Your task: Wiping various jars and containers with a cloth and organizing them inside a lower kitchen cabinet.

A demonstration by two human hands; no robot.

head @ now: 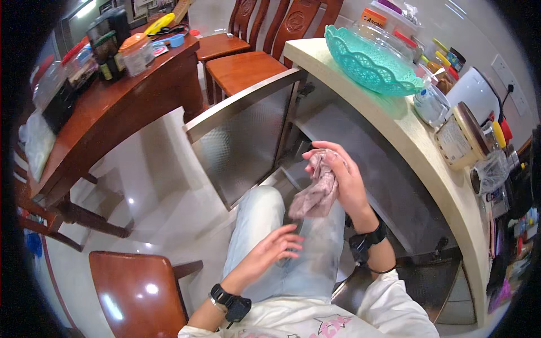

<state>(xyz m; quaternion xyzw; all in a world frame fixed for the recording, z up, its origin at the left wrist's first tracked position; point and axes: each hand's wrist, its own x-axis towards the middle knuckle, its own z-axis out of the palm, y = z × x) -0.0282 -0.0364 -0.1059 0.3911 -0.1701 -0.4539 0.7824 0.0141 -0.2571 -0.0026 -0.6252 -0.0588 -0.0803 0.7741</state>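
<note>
A crumpled pinkish-grey cloth (317,190) hangs from my right hand (344,169), its loose end falling over my knees. The fingers of that hand are curled around the bunched top of it. Below and to the left, my left hand (277,247) is held above my lap with its fingers apart and nothing in them. Before me stands a low cabinet with dark inner shelves (359,139). Its metal-framed textured glass door (245,139) is swung out on the left. Black devices are strapped to both my wrists.
On the pale countertop (405,126) above the cabinet stand a turquoise lattice basket (372,67), a mug (431,105), a lidded tub (458,137) and several jars. A wooden table (127,93) holding containers is at left, a wooden stool (135,291) at lower left. Wooden chairs (245,69) stand behind.
</note>
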